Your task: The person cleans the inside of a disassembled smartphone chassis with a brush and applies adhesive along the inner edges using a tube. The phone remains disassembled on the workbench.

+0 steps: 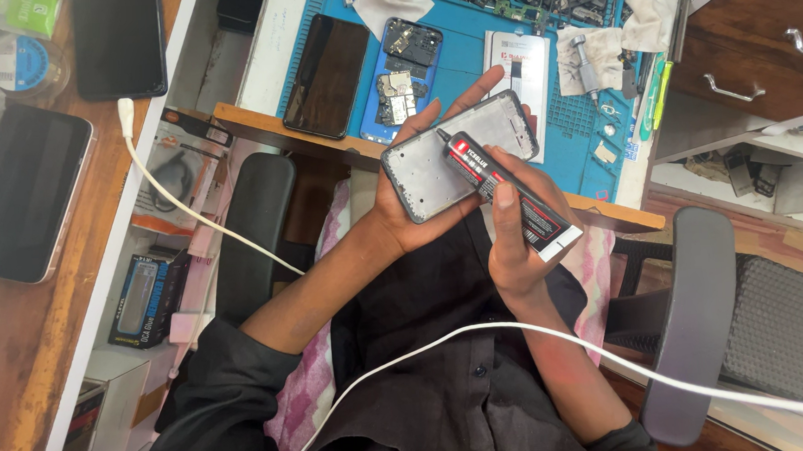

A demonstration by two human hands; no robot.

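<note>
Now right hand (514,246) presses glue tube (501,190) onto grey plastic phone frame (449,162)

A matt grey plastic-looking phone frame (458,157) lay across the fingers of the left hand (419,201). Between the right hand's (510,247) fingers sat a glossy black glue tube (502,191). Beyond the fingertips lay a matt blue rubbery mat (474,49) on a wooden desk edge (256,118).

A blue mat (466,59) covers the desk (256,121) beyond the hands, wooden drawers (744,47) and a grey chair (704,318) to their right.
</note>
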